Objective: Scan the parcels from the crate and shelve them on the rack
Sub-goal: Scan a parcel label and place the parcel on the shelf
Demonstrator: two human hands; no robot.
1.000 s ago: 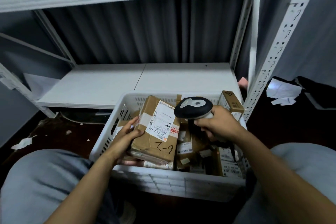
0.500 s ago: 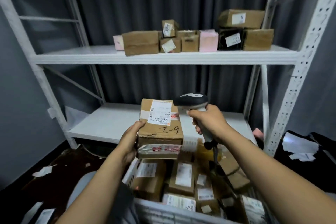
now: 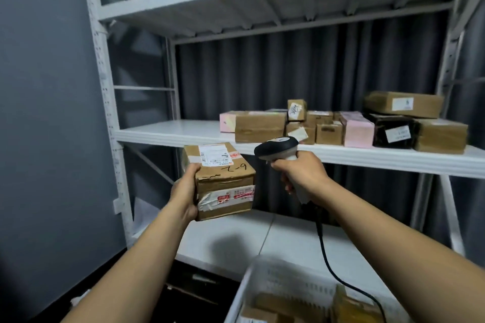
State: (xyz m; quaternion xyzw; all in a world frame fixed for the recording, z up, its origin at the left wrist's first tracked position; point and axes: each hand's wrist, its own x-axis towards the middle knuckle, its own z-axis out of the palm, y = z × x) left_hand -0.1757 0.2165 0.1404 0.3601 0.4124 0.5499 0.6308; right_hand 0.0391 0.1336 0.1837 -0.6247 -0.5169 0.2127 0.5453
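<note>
gripping parcel end between left hand fingers

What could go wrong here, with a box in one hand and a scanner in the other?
The left hand holds the parcel by one end only, so it might slip and drop. The right hand holds the scanner, whose cable trails down toward the crate and could snag.

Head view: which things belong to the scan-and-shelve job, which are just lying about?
Job: 6-2 parcel, held by left hand; scanner, gripped by right hand; crate; rack; shelved parcels.
Lying about: dark curtain; pale scrap, bottom left.
</note>
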